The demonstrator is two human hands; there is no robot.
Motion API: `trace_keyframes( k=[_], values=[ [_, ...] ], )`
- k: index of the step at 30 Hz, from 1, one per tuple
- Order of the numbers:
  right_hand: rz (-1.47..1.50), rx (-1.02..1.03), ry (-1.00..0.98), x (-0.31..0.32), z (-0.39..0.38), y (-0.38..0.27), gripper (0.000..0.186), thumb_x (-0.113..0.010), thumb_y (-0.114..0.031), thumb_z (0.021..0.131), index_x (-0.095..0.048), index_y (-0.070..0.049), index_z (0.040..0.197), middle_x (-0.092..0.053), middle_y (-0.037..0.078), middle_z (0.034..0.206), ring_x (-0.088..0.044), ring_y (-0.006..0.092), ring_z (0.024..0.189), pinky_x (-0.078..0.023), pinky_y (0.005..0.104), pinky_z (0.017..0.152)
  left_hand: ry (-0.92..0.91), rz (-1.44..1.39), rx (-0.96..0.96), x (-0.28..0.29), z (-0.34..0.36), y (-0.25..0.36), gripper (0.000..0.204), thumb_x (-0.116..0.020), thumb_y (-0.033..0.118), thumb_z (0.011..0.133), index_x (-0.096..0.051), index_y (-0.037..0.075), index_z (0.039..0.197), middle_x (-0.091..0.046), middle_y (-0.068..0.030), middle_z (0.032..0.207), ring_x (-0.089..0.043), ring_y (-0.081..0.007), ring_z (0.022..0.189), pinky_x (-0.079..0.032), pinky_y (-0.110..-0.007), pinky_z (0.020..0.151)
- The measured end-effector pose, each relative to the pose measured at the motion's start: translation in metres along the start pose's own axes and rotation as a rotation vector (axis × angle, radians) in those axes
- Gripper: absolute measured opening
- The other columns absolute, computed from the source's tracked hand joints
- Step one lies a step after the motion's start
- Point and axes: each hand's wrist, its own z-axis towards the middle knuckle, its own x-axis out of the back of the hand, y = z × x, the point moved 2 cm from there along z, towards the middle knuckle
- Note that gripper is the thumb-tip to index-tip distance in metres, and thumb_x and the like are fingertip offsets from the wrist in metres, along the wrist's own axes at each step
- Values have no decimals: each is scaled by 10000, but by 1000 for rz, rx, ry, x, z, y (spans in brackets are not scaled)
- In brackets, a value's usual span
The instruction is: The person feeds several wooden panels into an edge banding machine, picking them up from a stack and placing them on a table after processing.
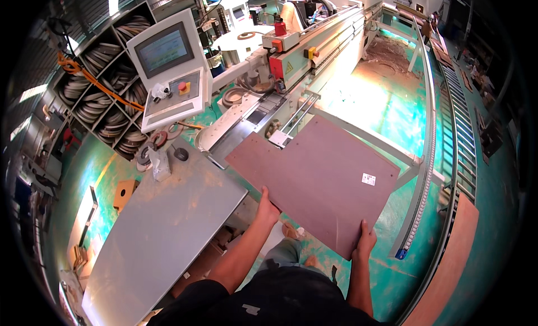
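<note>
A flat brown board (325,186) with a notch cut into its far edge and a white label (369,179) near its right side is held out in front of me. My left hand (268,207) grips its near left edge, thumb on top and the fingers hidden beneath. At the near right corner my right hand (365,240) is closed on the same board, thumb upward. The board's far side reaches the infeed of a long edge-banding machine (330,51), overlapping a small white plate with guide rods (291,127). Whether it rests on them I cannot tell.
A grey table (168,231) stands at my left, with a computer mouse (181,154) and a crumpled plastic bag (161,164). Behind are a control panel (171,68) and a rack of edge-band rolls (103,57). A metal rail (428,158) and roller conveyor (460,130) run along the right.
</note>
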Motion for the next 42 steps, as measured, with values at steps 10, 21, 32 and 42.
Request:
trace_keyframes(
  k=[10,21,32,42],
  values=[
    [-128,24,42,-115,103,15,373,-742,-318,958,-665,40,1028,-685,71,962,-616,138,797,-510,303,740,35,-31,66,-23,135,52,769,-393,642,1050,-346,80,1572,-409,-111,1611,-431,-331,1442,-325,-529,1198],
    [-275,-88,87,-166,138,13,439,-757,-368,941,-663,41,1073,-684,98,996,-622,157,859,-516,330,803,363,320,45,-28,203,137,825,-403,690,1028,-332,83,1582,-431,-125,1592,-469,-334,1415,-410,-531,1138],
    [-277,-118,60,-212,163,-16,568,-752,-324,949,-585,63,1330,-667,135,1244,-640,201,1083,-485,344,988,455,256,33,-44,218,141,735,-418,624,1049,-339,96,1554,-434,-81,1591,-468,-313,1425,-381,-624,1113],
    [-307,-162,81,-223,183,-18,590,-735,-333,966,-560,59,1370,-651,127,1281,-631,212,1120,-483,347,1007,483,234,92,-55,236,142,734,-424,595,1060,-329,55,1549,-435,-104,1589,-457,-323,1434,-394,-601,1109]
  ],
)
